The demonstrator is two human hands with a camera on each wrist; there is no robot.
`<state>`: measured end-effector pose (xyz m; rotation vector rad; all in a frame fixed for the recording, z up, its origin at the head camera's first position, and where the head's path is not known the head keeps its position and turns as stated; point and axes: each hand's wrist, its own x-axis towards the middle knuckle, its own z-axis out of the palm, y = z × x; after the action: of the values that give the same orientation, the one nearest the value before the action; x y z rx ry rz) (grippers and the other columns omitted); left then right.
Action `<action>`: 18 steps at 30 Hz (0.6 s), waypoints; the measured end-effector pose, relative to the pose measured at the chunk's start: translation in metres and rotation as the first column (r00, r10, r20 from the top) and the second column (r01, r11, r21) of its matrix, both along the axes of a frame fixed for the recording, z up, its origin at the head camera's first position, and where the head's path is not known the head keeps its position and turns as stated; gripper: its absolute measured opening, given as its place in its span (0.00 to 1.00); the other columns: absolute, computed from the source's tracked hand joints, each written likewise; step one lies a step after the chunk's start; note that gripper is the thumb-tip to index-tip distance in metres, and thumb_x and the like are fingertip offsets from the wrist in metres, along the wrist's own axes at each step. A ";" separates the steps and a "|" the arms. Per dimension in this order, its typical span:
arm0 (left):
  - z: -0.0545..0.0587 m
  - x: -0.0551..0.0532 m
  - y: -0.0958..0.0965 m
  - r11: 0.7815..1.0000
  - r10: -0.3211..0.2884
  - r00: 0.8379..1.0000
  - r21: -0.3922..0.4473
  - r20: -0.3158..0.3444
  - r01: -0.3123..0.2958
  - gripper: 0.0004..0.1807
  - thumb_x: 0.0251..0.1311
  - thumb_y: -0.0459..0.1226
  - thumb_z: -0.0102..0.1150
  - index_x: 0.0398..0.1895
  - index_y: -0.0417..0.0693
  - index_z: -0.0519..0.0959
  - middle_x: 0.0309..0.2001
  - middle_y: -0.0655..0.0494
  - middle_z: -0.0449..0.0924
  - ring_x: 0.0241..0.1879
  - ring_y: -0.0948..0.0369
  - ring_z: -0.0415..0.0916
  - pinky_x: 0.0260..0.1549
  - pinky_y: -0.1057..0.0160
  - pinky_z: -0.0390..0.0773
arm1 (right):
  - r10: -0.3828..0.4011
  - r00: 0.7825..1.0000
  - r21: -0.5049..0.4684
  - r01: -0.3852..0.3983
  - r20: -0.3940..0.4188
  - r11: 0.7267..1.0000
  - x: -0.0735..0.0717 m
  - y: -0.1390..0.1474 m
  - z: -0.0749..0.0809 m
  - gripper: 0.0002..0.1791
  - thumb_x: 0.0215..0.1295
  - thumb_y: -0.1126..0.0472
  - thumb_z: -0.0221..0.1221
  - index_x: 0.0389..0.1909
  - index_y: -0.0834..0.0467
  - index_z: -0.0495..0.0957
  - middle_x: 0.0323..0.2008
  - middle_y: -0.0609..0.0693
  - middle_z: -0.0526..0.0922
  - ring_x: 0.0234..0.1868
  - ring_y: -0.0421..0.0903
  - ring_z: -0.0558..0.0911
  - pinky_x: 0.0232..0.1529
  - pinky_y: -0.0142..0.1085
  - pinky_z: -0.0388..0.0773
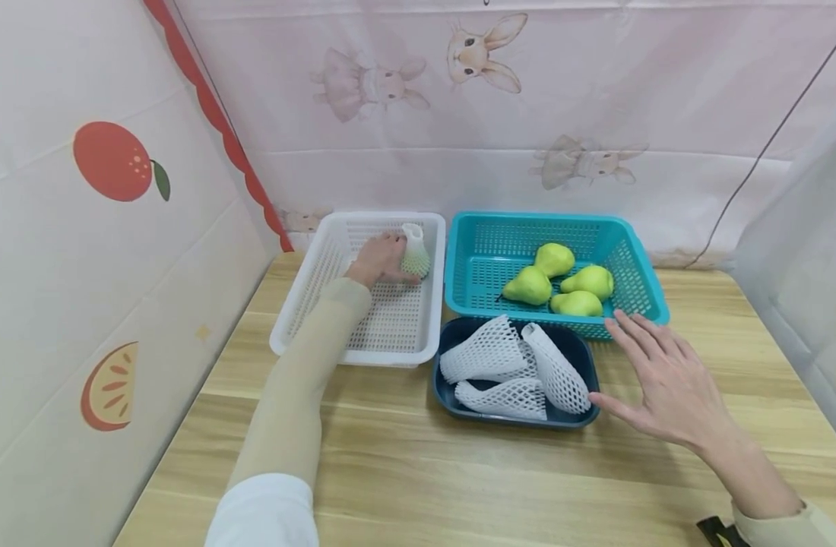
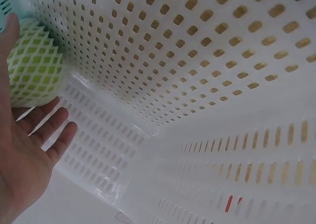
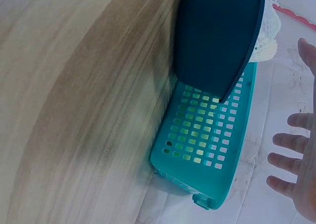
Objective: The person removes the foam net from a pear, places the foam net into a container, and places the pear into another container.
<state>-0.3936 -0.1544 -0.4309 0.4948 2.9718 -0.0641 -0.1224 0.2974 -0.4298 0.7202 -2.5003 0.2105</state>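
left hand (image 1: 379, 260) sits in the white basket (image 1: 308, 304), relaxed fingers touching a netted pear (image 1: 415, 257). right hand (image 1: 664, 384) hovers spread beside the dark tray (image 1: 514, 422).

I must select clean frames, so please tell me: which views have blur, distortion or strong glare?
Head view: sharp and evenly lit, though the edges bend like a wide lens. Left wrist view: the white perforated plastic basket looks bright and washed out; the net-wrapped green pear stays clear. Right wrist view: the wooden tabletop is smeared by blur; the teal plastic basket is sharper.
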 end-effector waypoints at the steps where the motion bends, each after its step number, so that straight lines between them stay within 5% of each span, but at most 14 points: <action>1: 0.000 0.000 0.001 1.000 0.000 1.000 0.002 0.000 0.000 0.60 0.57 0.69 0.67 0.80 0.40 0.57 0.72 0.40 0.70 0.71 0.45 0.70 0.75 0.44 0.69 | 0.002 1.000 -0.003 -0.002 -0.001 1.000 0.000 0.000 0.000 0.63 0.59 0.11 0.44 0.79 0.57 0.65 0.75 0.62 0.73 0.72 0.66 0.70 0.64 0.64 0.71; 10: 0.000 0.000 0.004 1.000 0.014 1.000 0.023 0.006 -0.014 0.58 0.57 0.65 0.71 0.79 0.40 0.59 0.71 0.41 0.71 0.71 0.46 0.70 0.76 0.45 0.69 | -0.006 1.000 0.007 0.006 0.008 1.000 0.000 0.002 0.001 0.63 0.56 0.13 0.52 0.79 0.56 0.65 0.74 0.63 0.74 0.73 0.65 0.71 0.63 0.63 0.72; 18: 0.005 0.001 0.000 1.000 0.001 1.000 0.004 -0.007 -0.001 0.56 0.55 0.64 0.71 0.77 0.41 0.60 0.66 0.42 0.73 0.65 0.47 0.73 0.70 0.45 0.74 | 0.001 1.000 -0.009 -0.001 0.008 1.000 0.003 0.003 0.000 0.62 0.58 0.12 0.47 0.79 0.57 0.66 0.74 0.62 0.74 0.72 0.65 0.71 0.62 0.64 0.72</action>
<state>-0.3924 -0.1544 -0.4256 0.4946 2.9799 -0.0594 -0.1199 0.3003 -0.4294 0.7177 -2.5054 0.2257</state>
